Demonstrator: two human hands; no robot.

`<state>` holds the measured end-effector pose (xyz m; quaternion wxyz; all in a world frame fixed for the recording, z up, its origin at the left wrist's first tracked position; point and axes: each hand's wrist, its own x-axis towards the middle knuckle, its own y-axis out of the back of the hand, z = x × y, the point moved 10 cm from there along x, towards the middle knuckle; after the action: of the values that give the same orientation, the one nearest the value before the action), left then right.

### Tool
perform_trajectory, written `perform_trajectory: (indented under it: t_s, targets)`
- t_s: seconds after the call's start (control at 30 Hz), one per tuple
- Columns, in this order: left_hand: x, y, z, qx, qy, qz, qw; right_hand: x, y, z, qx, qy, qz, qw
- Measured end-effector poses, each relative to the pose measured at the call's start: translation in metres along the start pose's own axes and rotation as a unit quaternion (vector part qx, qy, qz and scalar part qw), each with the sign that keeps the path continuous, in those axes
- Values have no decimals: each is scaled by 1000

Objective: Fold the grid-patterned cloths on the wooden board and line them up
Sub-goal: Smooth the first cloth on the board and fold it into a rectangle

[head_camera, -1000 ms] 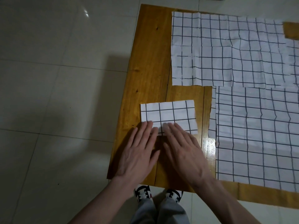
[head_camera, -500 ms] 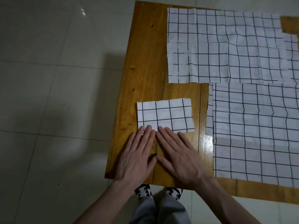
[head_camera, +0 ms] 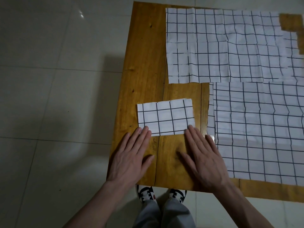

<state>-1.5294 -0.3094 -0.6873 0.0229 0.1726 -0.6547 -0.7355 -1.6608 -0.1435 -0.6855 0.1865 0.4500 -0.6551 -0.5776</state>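
Cloth folded into a small rectangle lies near the left front corner of the wooden board, its long edges running across our view and slightly askew to the board's planks. We find both hands flat and spread, palms down: the left hand has its fingertips touching the near left corner of the folded cloth, and the right hand has its fingertips at the near right corner; neither pinches anything. Two larger grid-patterned cloths lie unfolded: one across the far part of the board, another on the right, just beside the right hand, their edges meeting or slightly overlapping. In our judgement one piece is folded and is being squared up, with the larger share of the work outstanding. Risks noted: uneven pressure from the two hands could skew the folded cloth further out of line; light fabric may spring open once released; the right hand could drag the edge of the neighbouring unfolded cloth. Beyond the board we see pale floor tiles and the person's black-and-white shoes. No brand, label or legible writing is visible anywhere.
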Motion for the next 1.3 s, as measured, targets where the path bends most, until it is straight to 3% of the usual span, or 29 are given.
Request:
perform_trajectory:
  t_s: [0.5,0.67,0.83,1.13,1.3]
  targets:
    - [2,9,5,-34,12,23,999,6,15,6,49,-27,49,997]
    - [9,23,7,-22,-24,28,999,40,35,-6,32,26,74,996]
    - [18,28,2,5,-64,18,998,73,30,-21,-4,80,27,996]
    - [23,35,-3,-12,50,21,998,31,19,-35,60,-2,60,996]
    - [17,30,15,-22,44,45,998,6,15,-60,89,19,91,992]
